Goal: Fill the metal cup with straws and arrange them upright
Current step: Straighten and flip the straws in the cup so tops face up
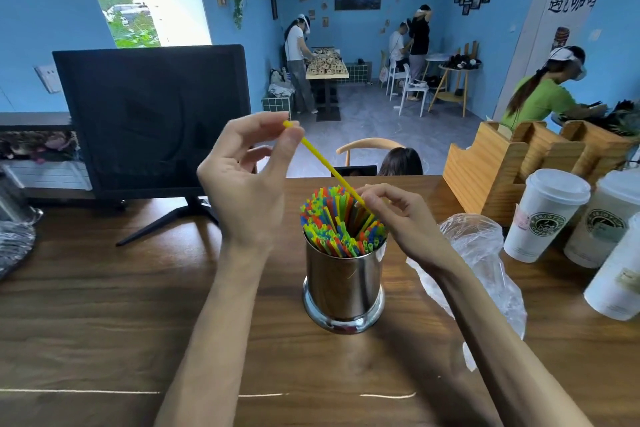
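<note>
With the left hand pinching the thin yellow plastic straw's far tip and the right hand pinching its lower part, forcing it into the packed shiny metal cup could buckle it.

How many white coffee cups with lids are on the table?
3, all at the table's right edge: one upright, one behind it, one nearest, cut off. More may be hidden.

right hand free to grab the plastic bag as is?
Probably not yet. The right hand pinches the lower part of the yellow straw over the cup. The bag lies just beside its wrist, nothing between, so reach looks easy once it lets go.
</note>
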The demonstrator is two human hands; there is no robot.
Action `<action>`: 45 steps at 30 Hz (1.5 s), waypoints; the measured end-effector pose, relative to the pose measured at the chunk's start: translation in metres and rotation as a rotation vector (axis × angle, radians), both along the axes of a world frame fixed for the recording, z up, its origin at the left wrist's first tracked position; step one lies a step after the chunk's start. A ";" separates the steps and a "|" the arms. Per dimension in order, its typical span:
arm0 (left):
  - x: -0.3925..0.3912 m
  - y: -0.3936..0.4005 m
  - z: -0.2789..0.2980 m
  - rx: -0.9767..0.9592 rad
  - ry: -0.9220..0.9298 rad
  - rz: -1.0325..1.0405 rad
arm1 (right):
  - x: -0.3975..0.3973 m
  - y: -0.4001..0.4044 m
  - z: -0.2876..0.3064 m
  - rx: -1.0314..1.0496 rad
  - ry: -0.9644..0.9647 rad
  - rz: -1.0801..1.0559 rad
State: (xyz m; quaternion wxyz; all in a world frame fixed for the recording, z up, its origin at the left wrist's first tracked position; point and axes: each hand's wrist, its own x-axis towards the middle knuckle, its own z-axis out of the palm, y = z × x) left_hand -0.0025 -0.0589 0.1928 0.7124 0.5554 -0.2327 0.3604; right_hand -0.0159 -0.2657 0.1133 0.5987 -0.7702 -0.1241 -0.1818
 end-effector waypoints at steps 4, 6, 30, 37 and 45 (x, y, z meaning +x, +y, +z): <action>0.009 0.008 -0.011 -0.069 0.150 -0.079 | -0.002 -0.011 0.013 0.216 0.016 -0.033; 0.021 0.018 -0.022 0.082 0.233 -0.152 | -0.002 -0.018 0.020 0.458 0.038 -0.058; 0.016 0.030 -0.055 1.031 0.268 -0.236 | 0.003 0.003 0.013 -0.107 -0.215 -0.351; 0.019 0.030 -0.050 0.998 0.233 -0.139 | 0.007 0.006 -0.001 -0.398 -0.115 -0.358; 0.020 0.028 -0.028 0.785 0.247 -0.222 | 0.000 0.007 0.009 -0.402 -0.089 -0.241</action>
